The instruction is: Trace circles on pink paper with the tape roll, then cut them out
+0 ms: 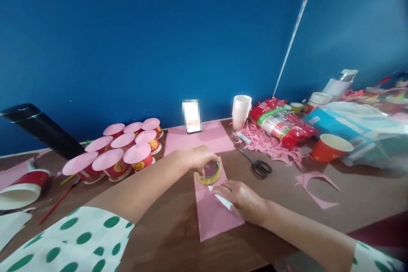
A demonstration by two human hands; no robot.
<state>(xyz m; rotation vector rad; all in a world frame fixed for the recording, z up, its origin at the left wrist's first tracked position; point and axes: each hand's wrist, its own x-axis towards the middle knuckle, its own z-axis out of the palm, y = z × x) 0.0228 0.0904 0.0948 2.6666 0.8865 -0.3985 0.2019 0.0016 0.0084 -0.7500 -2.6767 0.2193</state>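
The tape roll (208, 173) is a yellowish ring with a see-through middle. It lies flat, hole up, under the fingers of the left hand (197, 158), which press on its far rim and hold it in place.

The pen (222, 199) is a slim white stick held in the right hand (244, 200). It slants out of that grip towards the roll, and its tip sits at the near outer edge of the ring, touching it or just beside it.

The pink sheet (214, 217) is 1 long rectangle of paper lying flat beneath both grips. The roll rests on its far end, and its near end reaches past the right hand.
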